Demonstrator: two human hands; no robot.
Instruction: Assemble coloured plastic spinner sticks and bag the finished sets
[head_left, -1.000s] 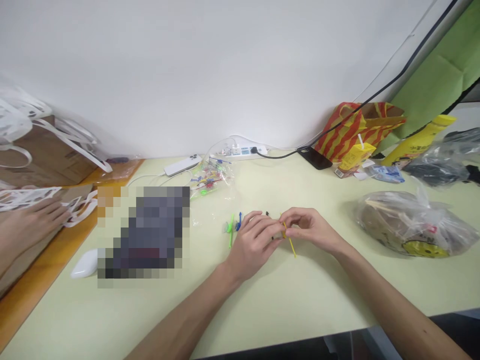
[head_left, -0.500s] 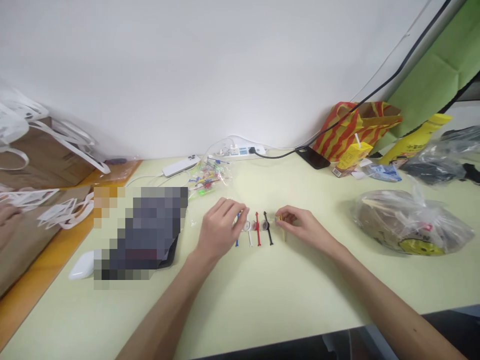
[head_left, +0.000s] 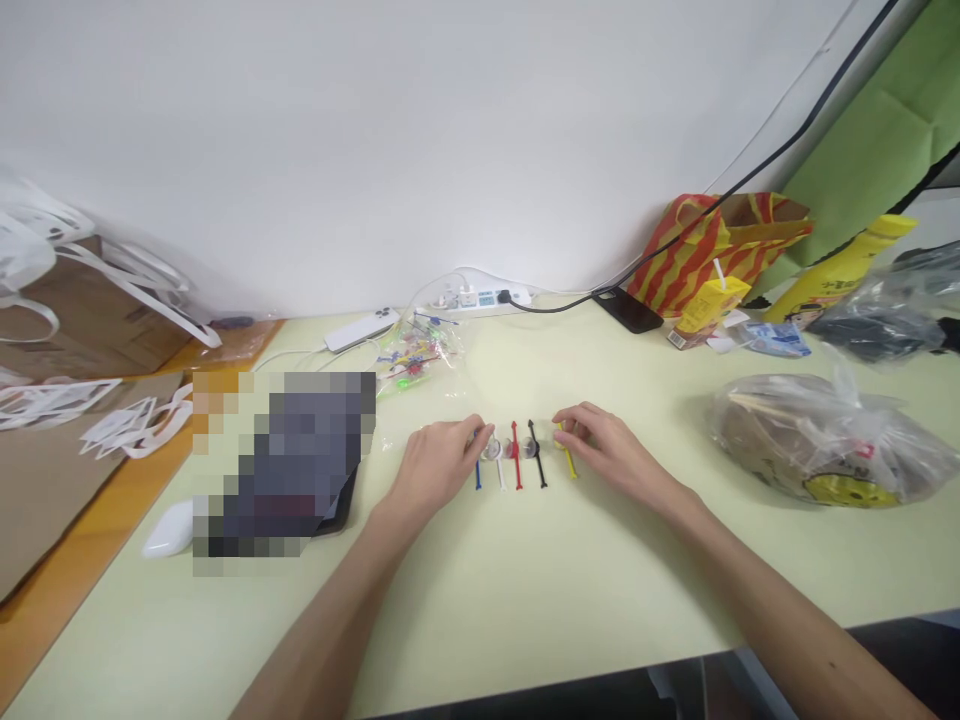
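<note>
A row of small plastic ties lies side by side on the pale green table (head_left: 525,600): a blue tie (head_left: 478,476), a white tie (head_left: 499,474), a red tie (head_left: 516,462), a black tie (head_left: 538,462) and a yellow tie (head_left: 570,463). My left hand (head_left: 439,466) rests at the row's left end, fingers curled over the top of the blue tie. What its fingers grip is hidden. My right hand (head_left: 609,450) sits at the right end, with its fingertips pinching the top of the yellow tie.
A clear bag of coloured ties (head_left: 416,358) lies behind the row, near a power strip (head_left: 480,298). A blurred dark object (head_left: 289,460) and a white mouse (head_left: 169,528) are at left. A filled plastic bag (head_left: 817,435) and a striped bag (head_left: 705,250) are at right.
My hands worked the yellow tie together, then parted. The yellow tie now lies at the right end of the row. A hand at the far left edge has left the view.
</note>
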